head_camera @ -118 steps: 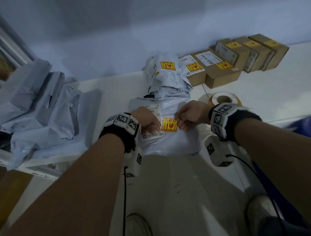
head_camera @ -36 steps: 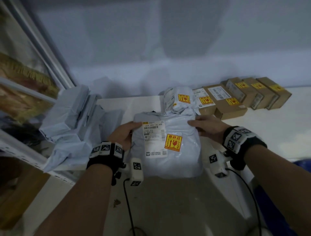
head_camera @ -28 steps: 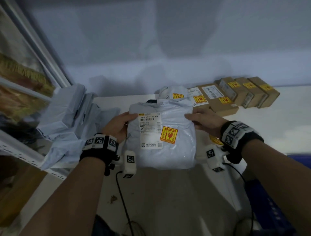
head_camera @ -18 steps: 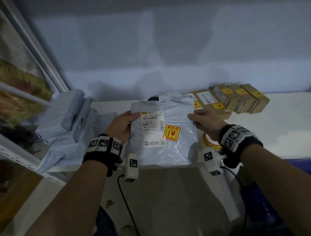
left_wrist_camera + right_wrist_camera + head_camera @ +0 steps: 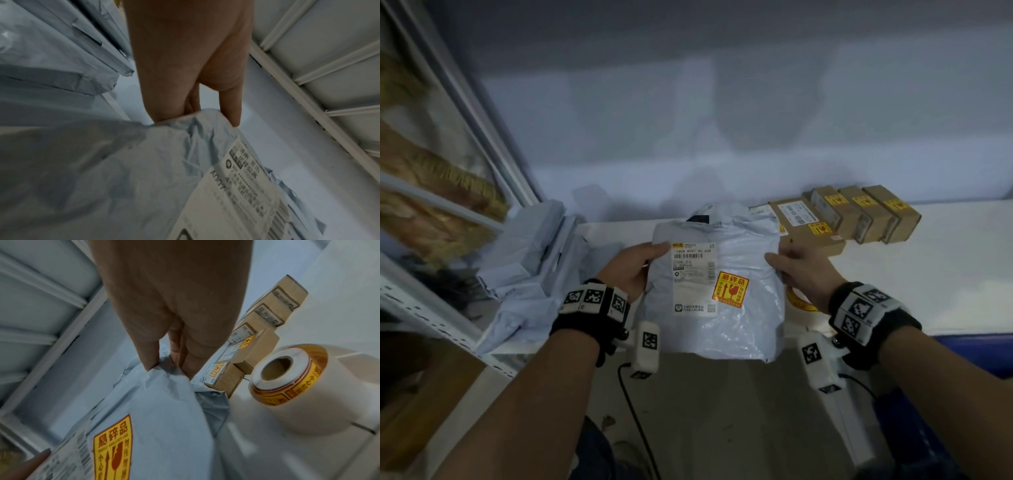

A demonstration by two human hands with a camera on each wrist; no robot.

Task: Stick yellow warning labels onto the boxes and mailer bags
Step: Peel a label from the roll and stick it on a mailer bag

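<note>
While both grips pinch it: one mailer bag [image 5: 717, 291], one yellow label [image 5: 730, 289], five boxes [image 5: 859, 214].

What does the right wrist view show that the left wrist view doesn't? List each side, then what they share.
Only the right wrist view: the yellow warning label stuck on the bag, the roll of labels, the cardboard boxes and the right hand pinching the bag's edge.
Only the left wrist view: the left hand gripping the bag's other edge, and a pile of other mailer bags.
Both: the grey mailer bag with its white shipping label.
</note>
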